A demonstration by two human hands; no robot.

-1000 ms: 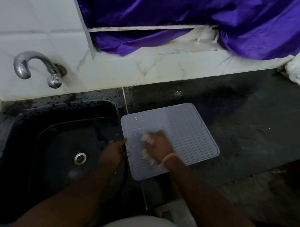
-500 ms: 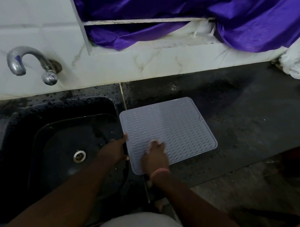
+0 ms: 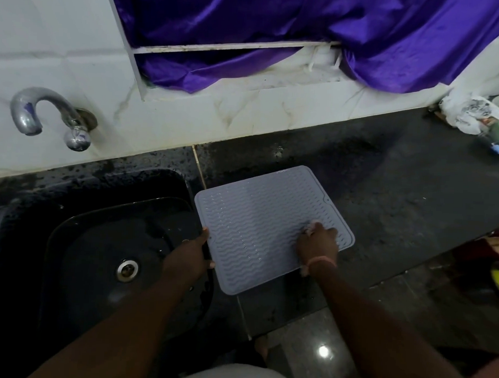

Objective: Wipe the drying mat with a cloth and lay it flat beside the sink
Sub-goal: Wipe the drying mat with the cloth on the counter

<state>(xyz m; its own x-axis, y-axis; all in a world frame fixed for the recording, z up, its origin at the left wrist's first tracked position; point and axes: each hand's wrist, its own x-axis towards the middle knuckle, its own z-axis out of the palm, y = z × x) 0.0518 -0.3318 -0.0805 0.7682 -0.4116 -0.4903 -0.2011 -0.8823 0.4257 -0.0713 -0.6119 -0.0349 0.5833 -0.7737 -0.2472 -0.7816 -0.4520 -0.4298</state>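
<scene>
A grey ribbed drying mat point(image 3: 258, 217) lies flat on the dark counter just right of the black sink point(image 3: 79, 239). My right hand point(image 3: 318, 242) sits on the mat's right part, fingers curled round a small pale cloth point(image 3: 310, 225) that peeks out under the fingertips. My left hand point(image 3: 188, 256) grips the mat's left edge, thumb on top, over the sink's rim.
A chrome tap point(image 3: 44, 113) juts from the white tiled wall above the sink. Purple fabric point(image 3: 276, 34) hangs in the window opening. A white bag and small items point(image 3: 471, 114) lie at the counter's far right. The counter's front edge point(image 3: 380, 284) runs below the mat.
My right hand has swept with the cloth from the mat's lower left across to its right side. My left hand keeps its hold on the left edge.
</scene>
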